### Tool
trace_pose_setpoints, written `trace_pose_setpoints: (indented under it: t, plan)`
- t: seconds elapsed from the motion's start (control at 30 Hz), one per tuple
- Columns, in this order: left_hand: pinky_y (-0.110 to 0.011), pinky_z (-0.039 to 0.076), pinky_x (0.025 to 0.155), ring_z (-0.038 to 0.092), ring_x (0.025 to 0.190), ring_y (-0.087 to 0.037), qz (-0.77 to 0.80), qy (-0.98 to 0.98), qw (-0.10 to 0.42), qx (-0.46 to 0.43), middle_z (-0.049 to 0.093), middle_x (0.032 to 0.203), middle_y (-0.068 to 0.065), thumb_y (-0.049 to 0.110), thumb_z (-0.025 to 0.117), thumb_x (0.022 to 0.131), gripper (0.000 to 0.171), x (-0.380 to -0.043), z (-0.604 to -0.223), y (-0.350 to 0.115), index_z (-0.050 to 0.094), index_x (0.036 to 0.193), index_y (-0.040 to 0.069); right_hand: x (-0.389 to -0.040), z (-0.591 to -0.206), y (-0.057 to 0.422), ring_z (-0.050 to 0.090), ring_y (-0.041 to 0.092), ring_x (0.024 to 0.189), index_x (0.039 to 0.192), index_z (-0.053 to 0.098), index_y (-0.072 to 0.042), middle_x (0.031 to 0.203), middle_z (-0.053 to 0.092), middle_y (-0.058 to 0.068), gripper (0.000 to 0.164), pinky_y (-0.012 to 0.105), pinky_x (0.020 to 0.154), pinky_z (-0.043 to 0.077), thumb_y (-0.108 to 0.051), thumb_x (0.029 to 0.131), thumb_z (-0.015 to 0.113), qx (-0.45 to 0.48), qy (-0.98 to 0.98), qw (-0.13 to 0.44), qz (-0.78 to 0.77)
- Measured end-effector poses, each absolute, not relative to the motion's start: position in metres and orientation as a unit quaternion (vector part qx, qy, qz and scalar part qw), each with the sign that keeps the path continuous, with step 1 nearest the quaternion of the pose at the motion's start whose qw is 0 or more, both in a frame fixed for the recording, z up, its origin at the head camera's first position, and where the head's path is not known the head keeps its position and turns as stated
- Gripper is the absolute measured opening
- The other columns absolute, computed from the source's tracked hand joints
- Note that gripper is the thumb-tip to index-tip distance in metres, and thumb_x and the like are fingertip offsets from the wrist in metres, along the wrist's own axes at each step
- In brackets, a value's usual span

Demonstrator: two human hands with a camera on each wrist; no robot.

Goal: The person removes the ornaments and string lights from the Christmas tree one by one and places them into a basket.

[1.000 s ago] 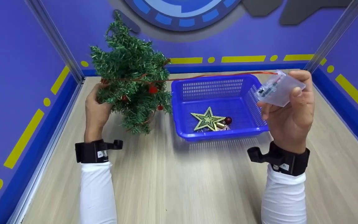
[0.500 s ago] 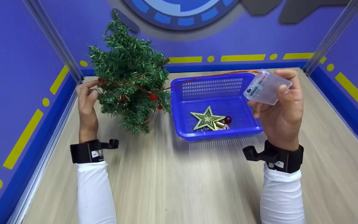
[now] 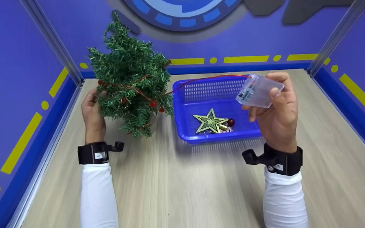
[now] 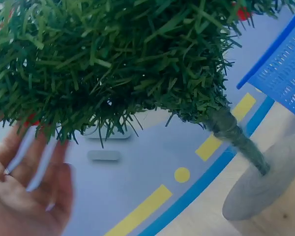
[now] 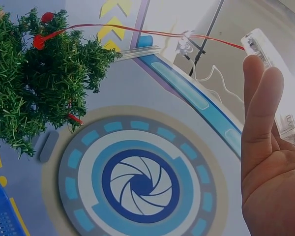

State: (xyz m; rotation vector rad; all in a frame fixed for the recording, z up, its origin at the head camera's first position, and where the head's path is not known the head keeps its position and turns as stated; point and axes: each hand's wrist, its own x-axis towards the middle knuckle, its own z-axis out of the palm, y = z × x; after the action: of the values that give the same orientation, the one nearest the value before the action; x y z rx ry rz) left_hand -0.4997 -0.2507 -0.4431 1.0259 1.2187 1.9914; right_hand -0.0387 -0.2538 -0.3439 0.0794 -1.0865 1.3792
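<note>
A small green artificial Christmas tree [image 3: 131, 69] stands on the left, wound with a red wire [image 3: 212, 77] bearing red beads. My left hand [image 3: 93, 118] is at the tree's left edge, with its fingertips partly hidden by branches in the head view. In the left wrist view the left hand [image 4: 32, 182] has its fingers spread and loosely bent beside the needles, gripping nothing. My right hand [image 3: 280, 115] pinches a clear plastic battery box [image 3: 258, 91] between thumb and fingers, raised above the basket's right side. From the box the wire runs across to the tree.
Behind the right hand sits a blue plastic basket [image 3: 180, 128]. Inside lie a gold-and-green star [image 3: 210, 121], a dark red bauble [image 3: 231, 122] and small gold pieces. The tree's round base [image 4: 260, 182] rests on the wooden table [image 3: 182, 190]. Blue panels [image 3: 11, 63] enclose the space.
My right hand has moved left with the battery box, and the wire sags more. My left hand came away from the tree's edge, then moved back in beside its lower branches.
</note>
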Motion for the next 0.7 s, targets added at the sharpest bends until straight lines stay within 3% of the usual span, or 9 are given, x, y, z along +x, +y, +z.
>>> trace_pose_setpoints:
  t: [0.1, 0.2, 0.37, 0.5, 0.63, 0.7]
  plan:
    - [-0.031, 0.041, 0.096, 0.057, 0.105, -0.018, 0.774, 0.418, 0.279, 0.386, 0.067, 0.097, 0.000, 0.010, 0.073, 0.094, 0.007, -0.501, -0.444, -0.250, 0.073, 0.100, 0.008, -0.039, -0.344, -0.254, 0.073, 0.038, 0.070, 0.124, 0.044, 0.003, 0.108, 0.066, 0.030, 0.036, 0.030, 0.045, 0.051, -0.010, 0.098, 0.064, 0.030, -0.481, 0.638, 0.601]
    - [-0.032, 0.039, 0.094, 0.055, 0.101, -0.017, 0.785, 0.370, 0.297, 0.398, 0.064, 0.093, 0.000, 0.005, 0.071, 0.093, 0.004, -0.501, -0.444, -0.250, 0.067, 0.094, 0.006, -0.038, -0.343, -0.254, 0.073, 0.037, 0.070, 0.125, 0.043, 0.004, 0.112, 0.065, 0.031, 0.036, 0.030, 0.045, 0.052, -0.009, 0.098, 0.064, 0.033, -0.482, 0.639, 0.598]
    - [-0.031, 0.043, 0.090, 0.059, 0.098, -0.017, 0.780, 0.322, 0.311, 0.437, 0.069, 0.095, -0.003, -0.004, 0.068, 0.092, 0.007, -0.503, -0.445, -0.253, 0.071, 0.097, 0.000, -0.034, -0.339, -0.255, 0.073, 0.039, 0.069, 0.124, 0.042, 0.006, 0.116, 0.063, 0.034, 0.037, 0.031, 0.044, 0.051, -0.007, 0.098, 0.064, 0.052, -0.457, 0.653, 0.602]
    - [-0.026, 0.048, 0.078, 0.063, 0.090, -0.015, 0.774, 0.324, 0.290, 0.460, 0.074, 0.096, -0.004, -0.012, 0.070, 0.087, 0.011, -0.504, -0.447, -0.257, 0.074, 0.096, -0.006, -0.030, -0.337, -0.256, 0.072, 0.039, 0.067, 0.122, 0.042, 0.007, 0.113, 0.062, 0.033, 0.038, 0.030, 0.043, 0.050, -0.007, 0.096, 0.065, 0.057, -0.428, 0.678, 0.595]
    - [-0.025, 0.051, 0.074, 0.064, 0.089, -0.016, 0.773, 0.318, 0.266, 0.480, 0.074, 0.097, -0.005, -0.013, 0.074, 0.083, 0.009, -0.504, -0.448, -0.258, 0.075, 0.091, -0.009, -0.026, -0.332, -0.259, 0.071, 0.040, 0.064, 0.121, 0.040, 0.007, 0.109, 0.060, 0.033, 0.039, 0.031, 0.042, 0.049, -0.005, 0.094, 0.066, 0.070, -0.398, 0.699, 0.590]
    - [-0.026, 0.052, 0.075, 0.064, 0.091, -0.017, 0.780, 0.286, 0.280, 0.480, 0.073, 0.094, -0.007, -0.011, 0.077, 0.081, 0.007, -0.505, -0.449, -0.258, 0.074, 0.088, -0.010, -0.025, -0.329, -0.262, 0.069, 0.040, 0.062, 0.119, 0.039, 0.007, 0.105, 0.059, 0.033, 0.041, 0.032, 0.042, 0.048, -0.004, 0.093, 0.067, 0.087, -0.382, 0.706, 0.590]
